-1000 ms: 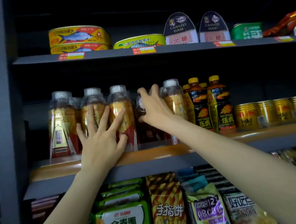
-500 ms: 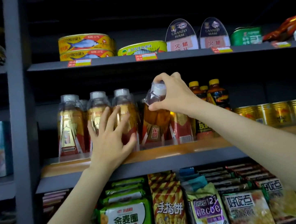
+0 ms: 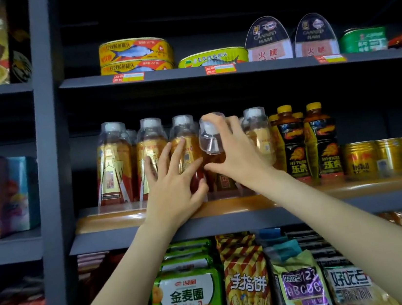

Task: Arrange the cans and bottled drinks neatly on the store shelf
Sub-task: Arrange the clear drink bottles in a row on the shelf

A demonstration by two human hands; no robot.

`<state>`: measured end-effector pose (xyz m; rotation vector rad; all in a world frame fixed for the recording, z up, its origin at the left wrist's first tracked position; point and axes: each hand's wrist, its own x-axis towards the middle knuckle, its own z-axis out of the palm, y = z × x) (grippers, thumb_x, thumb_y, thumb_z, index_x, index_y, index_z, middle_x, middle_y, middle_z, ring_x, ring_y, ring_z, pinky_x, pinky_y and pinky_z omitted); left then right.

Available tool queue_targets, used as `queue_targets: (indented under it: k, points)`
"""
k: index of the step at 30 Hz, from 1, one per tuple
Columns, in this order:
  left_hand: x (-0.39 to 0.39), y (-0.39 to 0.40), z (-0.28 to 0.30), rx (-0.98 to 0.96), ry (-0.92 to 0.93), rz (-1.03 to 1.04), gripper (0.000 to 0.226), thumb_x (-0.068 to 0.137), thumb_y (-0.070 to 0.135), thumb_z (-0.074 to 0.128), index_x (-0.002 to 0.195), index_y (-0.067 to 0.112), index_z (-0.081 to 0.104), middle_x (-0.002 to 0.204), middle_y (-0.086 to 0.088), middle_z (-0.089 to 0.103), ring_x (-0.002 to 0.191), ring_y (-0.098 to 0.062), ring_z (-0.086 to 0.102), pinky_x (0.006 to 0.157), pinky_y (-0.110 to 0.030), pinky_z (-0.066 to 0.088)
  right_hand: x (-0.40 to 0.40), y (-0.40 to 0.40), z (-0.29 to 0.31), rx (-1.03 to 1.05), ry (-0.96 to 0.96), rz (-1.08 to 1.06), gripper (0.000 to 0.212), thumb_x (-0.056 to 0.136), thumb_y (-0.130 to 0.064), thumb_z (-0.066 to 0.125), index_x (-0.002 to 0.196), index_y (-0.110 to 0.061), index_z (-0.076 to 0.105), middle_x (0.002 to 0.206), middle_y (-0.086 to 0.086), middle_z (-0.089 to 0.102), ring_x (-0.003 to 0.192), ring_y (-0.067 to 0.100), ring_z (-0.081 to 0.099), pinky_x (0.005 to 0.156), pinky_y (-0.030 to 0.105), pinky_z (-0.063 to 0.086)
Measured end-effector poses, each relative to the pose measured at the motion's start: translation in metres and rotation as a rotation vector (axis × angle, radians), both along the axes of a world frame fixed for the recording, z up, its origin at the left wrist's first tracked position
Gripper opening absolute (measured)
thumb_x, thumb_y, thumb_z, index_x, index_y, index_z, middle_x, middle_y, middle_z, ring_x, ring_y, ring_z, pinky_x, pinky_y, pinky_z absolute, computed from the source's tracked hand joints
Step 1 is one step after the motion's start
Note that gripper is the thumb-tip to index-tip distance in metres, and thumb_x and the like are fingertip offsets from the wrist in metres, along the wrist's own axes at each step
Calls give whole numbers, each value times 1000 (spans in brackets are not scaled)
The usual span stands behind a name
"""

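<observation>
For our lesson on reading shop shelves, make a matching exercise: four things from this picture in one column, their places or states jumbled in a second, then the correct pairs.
Things
1. fish tins
2. gold cans
3. tilted bottle
4. snack bags

Places or states
A. bottom shelf
B. gripped by right hand
C. top shelf, stacked
D. middle shelf, far right

Pairs: 1-C, 2-D, 3-B, 4-A

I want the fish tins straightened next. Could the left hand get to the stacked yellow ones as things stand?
Probably yes. The left hand only presses flat on a tea bottle, holding nothing, and the stacked yellow fish tins sit at the open front edge of the shelf above.
</observation>
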<state>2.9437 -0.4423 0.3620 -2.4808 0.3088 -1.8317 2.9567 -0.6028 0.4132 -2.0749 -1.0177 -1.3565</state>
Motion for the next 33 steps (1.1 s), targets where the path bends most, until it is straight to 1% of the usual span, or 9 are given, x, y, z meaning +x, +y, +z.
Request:
queue_targets:
  k: [6, 12, 14, 16, 19, 24, 26, 29, 33]
  points:
    - [1, 0, 1, 11, 28, -7, 51, 84, 46, 32, 126, 32, 58, 152, -6, 30, 140, -26, 15, 109, -53, -3, -8, -28, 15, 222, 88, 152, 88, 66, -26, 86, 137, -28, 33, 134, 5, 44, 120, 19, 45, 96, 27, 40]
    - [-7, -2, 3, -19, 47, -57, 54, 85, 45, 28, 124, 27, 61, 150, -7, 35, 137, -26, 26, 111, -50, -3, -53, -68, 36, 294, 45, 298, 83, 67, -24, 85, 127, -35, 29, 135, 1, 41, 120, 20, 49, 93, 30, 48]
    - [-18, -5, 4, -95, 56, -178, 55, 87, 45, 27, 124, 22, 61, 144, -5, 43, 134, -23, 34, 112, -49, 6, -62, -79, 39, 335, 85, 362, 82, 68, -23, 85, 124, -37, 28, 130, -5, 42, 116, 17, 52, 92, 33, 51]
    - [-38, -18, 11, -226, 160, -435, 51, 91, 45, 32, 129, 20, 55, 133, 3, 50, 126, -16, 44, 108, -38, 28, -66, -86, 37, 383, 166, 431, 80, 68, -22, 85, 124, -35, 29, 119, -14, 44, 107, 7, 55, 87, 30, 54]
    - [-62, -42, 23, -394, 532, -776, 58, 91, 54, 44, 139, 23, 41, 118, 17, 52, 109, -1, 52, 79, -9, 46, -67, -88, 30, 445, 271, 498, 76, 68, -17, 84, 121, -32, 32, 111, -16, 46, 93, -7, 55, 74, 16, 53]
    - [-73, -42, 20, -477, 770, -869, 78, 79, 32, 71, 143, 27, 27, 125, 6, 50, 106, -9, 58, 79, -19, 53, -64, -89, 21, 537, 424, 634, 73, 56, -18, 85, 109, -32, 36, 118, 2, 51, 103, 11, 60, 75, 26, 55]
    - [-75, -42, 18, -538, 732, -913, 71, 78, 27, 72, 138, 27, 34, 116, 9, 52, 101, -9, 59, 76, -18, 54, -62, -89, 22, 583, 530, 709, 74, 53, -18, 83, 109, -33, 38, 122, 9, 52, 106, 21, 62, 72, 33, 57]
    - [-78, -52, 21, -662, 545, -1000, 62, 77, 24, 74, 131, 25, 44, 114, 7, 55, 100, -9, 60, 75, -18, 54, -60, -92, 28, 687, 716, 785, 75, 67, -12, 79, 125, -33, 36, 120, 8, 53, 102, 25, 64, 67, 37, 57]
    - [-80, -49, 33, -340, 154, -711, 80, 66, 36, 80, 135, 27, 40, 118, 3, 45, 113, -13, 46, 93, -25, 46, -63, -96, 26, 725, 929, 784, 78, 71, -24, 77, 137, -18, 35, 118, 14, 63, 94, 28, 70, 70, 43, 60]
